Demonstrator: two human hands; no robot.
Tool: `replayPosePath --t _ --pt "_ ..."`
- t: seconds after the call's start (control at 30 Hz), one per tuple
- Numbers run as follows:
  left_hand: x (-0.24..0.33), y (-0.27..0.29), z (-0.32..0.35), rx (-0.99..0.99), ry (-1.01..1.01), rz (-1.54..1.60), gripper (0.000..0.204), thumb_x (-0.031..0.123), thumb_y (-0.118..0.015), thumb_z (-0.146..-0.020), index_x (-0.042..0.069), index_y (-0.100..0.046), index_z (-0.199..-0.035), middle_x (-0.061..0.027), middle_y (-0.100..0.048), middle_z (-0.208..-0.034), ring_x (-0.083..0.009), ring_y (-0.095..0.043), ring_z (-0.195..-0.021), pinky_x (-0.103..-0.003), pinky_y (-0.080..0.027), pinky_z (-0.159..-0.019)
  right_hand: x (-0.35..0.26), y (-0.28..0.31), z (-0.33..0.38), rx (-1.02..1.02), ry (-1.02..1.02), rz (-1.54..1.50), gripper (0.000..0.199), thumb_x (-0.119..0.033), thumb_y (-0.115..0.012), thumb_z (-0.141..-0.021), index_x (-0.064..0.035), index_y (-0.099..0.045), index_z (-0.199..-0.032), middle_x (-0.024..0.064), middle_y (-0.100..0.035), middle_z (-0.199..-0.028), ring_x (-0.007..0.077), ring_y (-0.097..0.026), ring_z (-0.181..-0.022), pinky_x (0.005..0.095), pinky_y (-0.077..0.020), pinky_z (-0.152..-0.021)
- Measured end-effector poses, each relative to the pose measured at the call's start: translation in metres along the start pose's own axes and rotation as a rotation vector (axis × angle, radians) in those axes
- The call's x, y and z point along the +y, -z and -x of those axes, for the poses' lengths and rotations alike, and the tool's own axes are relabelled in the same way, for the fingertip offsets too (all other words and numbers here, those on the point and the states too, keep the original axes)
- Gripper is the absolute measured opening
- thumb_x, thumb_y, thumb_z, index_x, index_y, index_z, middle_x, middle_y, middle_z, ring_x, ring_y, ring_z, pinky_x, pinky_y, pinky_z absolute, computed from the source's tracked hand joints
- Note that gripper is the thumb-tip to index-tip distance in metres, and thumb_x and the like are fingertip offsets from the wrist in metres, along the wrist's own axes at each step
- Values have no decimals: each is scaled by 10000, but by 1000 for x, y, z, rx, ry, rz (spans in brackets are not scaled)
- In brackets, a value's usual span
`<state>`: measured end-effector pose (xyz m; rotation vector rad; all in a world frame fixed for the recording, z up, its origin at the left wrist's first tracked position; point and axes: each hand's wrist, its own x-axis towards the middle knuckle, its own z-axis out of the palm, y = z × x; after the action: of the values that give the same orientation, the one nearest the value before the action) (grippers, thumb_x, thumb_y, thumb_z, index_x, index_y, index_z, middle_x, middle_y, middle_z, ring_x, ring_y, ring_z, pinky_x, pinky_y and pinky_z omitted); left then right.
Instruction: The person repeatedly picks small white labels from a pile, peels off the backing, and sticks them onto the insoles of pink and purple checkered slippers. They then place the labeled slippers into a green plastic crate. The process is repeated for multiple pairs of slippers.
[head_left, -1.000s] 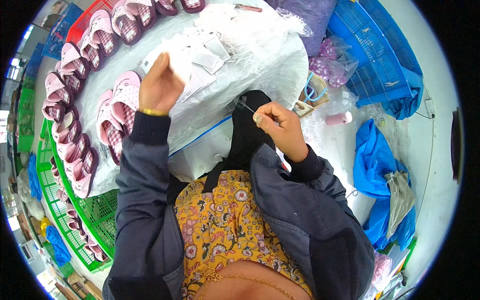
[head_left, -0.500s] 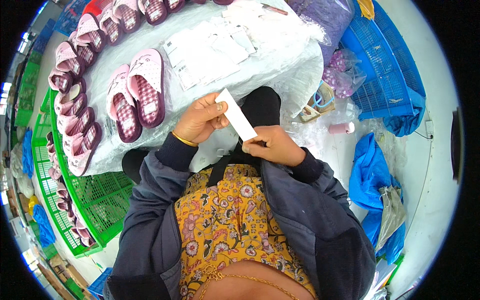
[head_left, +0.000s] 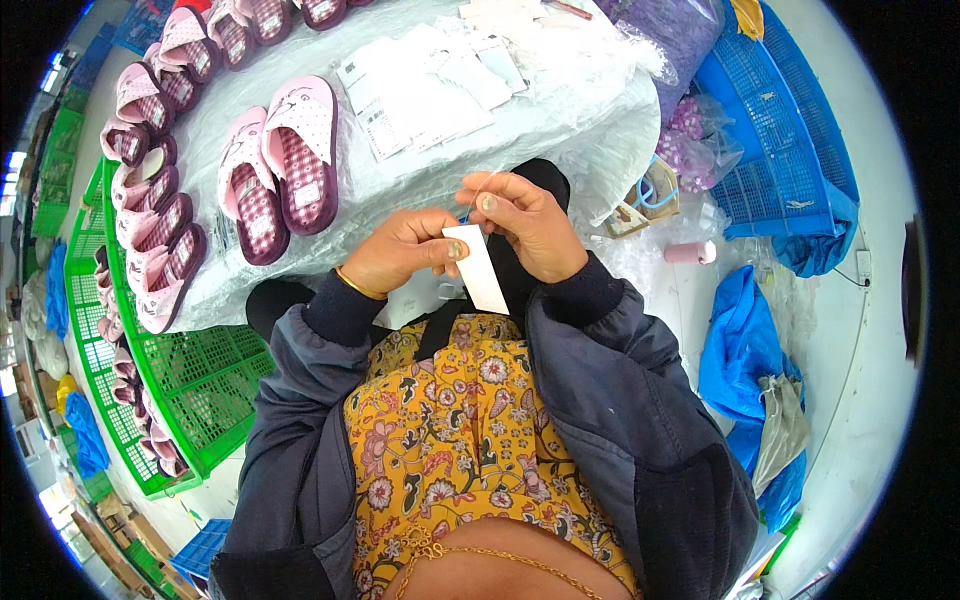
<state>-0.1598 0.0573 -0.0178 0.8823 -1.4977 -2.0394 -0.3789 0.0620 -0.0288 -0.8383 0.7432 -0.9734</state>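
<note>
My left hand (head_left: 408, 248) pinches a blank white card (head_left: 478, 272), narrow like a hang tag, by its top end. Beside it, my right hand (head_left: 528, 222) has its thumb and fingers pressed together just above the card. A fine, pale strand seems to run from its fingertips; it is too thin to make out well. A small bit of blue shows between the two hands. On the plastic-covered table (head_left: 375, 190) beyond lies a pair of pink and maroon slippers (head_left: 300, 155) with checked insoles. Loose white cards (head_left: 425, 90) are spread to their right.
More slippers (head_left: 145, 100) line the table's left and far edges. A green crate (head_left: 205, 390) with slippers stands at the left. To the right are a blue basket (head_left: 765, 130), a small open box (head_left: 650, 195), a pink thread spool (head_left: 690, 252) and blue plastic sheeting (head_left: 740, 350).
The card has dropped lower and hangs steeper from my left hand. My right hand has left its lower end and moved up beside the top end.
</note>
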Motion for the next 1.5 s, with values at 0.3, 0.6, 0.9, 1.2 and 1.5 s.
replayPosePath --t 0.3,0.6,0.9,1.2,1.5 --pt "-8 0 -4 1 32 53 149 167 -631 -950 29 -676 -982 4 -664 -806 -45 -590 -706 -197 -451 -644 -1 1 -10 86 60 -101 218 -214 -620 -971 -56 -645 -1120 28 -680 -1039 59 -548 -766 221 -445 -687" --pt "-11 1 -3 98 48 -2 160 170 -637 -944 36 -682 -1018 18 -641 -794 -43 -564 -691 -208 -450 -623 -1 3 -15 120 107 -432 235 -155 -578 -993 -8 -609 -1173 39 -623 -913 88 -536 -713 231 -451 -662" --pt "-5 1 -4 510 -68 -327 171 168 -686 -900 16 -707 -975 11 -635 -826 -45 -527 -685 -206 -388 -583 -30 -5 6 119 129 471 136 -156 -639 -940 -23 -647 -967 -7 -611 -791 36 -535 -668 201 -429 -596" --pt "5 -14 -3 591 -331 -664 137 106 -675 -849 22 -726 -946 -84 -616 -708 -173 -548 -622 -301 -439 -589 -11 -24 3 74 -50 591 116 -148 -601 -923 -45 -602 -868 7 -600 -708 42 -479 -560 203 -380 -507" --pt "4 -15 -3 604 -375 -717 107 111 -679 -852 43 -730 -917 -85 -616 -695 -207 -560 -616 -320 -448 -577 -5 -21 2 91 -61 557 157 -162 -637 -903 -22 -622 -833 15 -618 -682 50 -515 -583 237 -411 -526"
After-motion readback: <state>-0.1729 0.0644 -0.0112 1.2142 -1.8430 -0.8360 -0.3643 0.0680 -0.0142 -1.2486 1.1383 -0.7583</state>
